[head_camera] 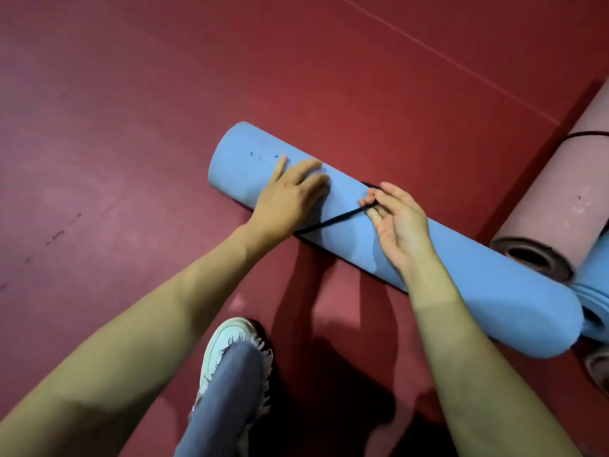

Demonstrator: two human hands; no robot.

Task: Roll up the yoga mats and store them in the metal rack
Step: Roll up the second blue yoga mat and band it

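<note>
1. The blue mat (478,285) lies rolled on the floor (131,127); the left hand (290,196) presses flat on it.
2. The right hand (395,219) pinches a black cord (333,220) around the roll; the tying seems unfinished.
3. A pink mat (560,199) beside it is already bound; no rack is visible, so storing remains.

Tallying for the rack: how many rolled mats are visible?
4: blue mat at centre, pink mat at right, second blue roll beneath it, partial roll at bottom-right edge. More may be hidden.
</note>
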